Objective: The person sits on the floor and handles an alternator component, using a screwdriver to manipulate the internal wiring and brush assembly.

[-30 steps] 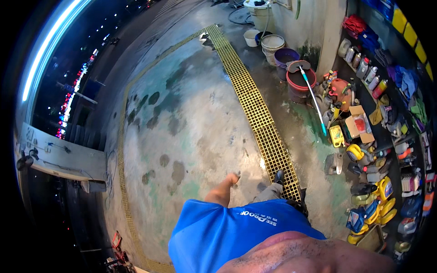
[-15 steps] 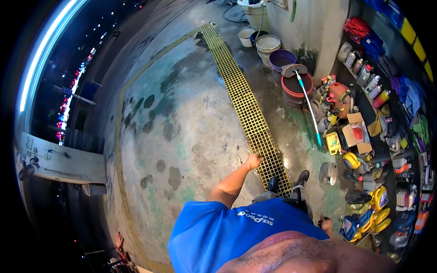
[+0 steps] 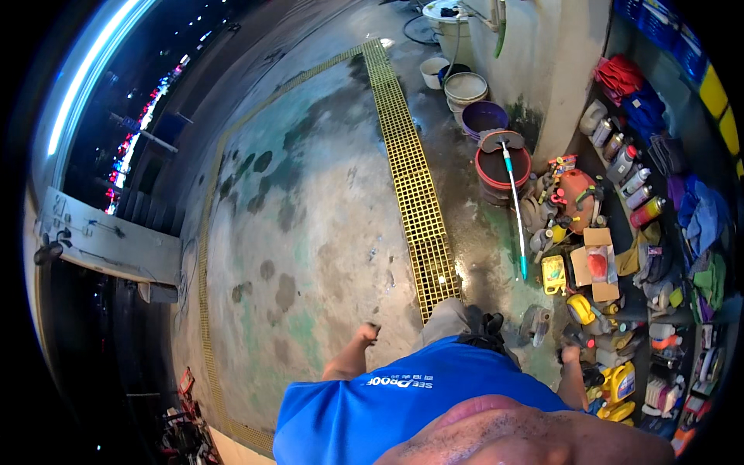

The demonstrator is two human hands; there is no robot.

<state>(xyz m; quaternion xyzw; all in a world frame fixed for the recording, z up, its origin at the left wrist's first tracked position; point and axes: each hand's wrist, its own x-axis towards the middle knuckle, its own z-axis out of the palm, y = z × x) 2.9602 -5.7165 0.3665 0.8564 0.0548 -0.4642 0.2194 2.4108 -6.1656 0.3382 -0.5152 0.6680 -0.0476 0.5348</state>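
My left hand [image 3: 367, 334] hangs over the concrete floor [image 3: 325, 263], left of the yellow floor grating [image 3: 422, 225]. Its fingers look curled, with a dark patch at their tips; whatever they may hold is too small to make out. On the other side, my right hand [image 3: 571, 354] hangs low by the yellow and dark bottles [image 3: 618, 381] at the foot of the shelf. Blur and the dark things behind it hide its fingers. I cannot tell whether it touches a bottle. My legs [image 3: 446, 319] stand at the grating's near end.
A long-handled mop [image 3: 514, 194] leans on a red bucket [image 3: 491, 182], with a purple bucket [image 3: 484, 116] and a white bucket [image 3: 466, 87] behind. An opened cardboard box [image 3: 603, 288], jugs and spray cans crowd the right-hand shelf [image 3: 659, 318]. A low white wall [image 3: 116, 248] stands left.
My body has moved forward along the grating and turned slightly. My left hand has swung back toward my body and left of the grating; my right hand has come forward beside the bottles.
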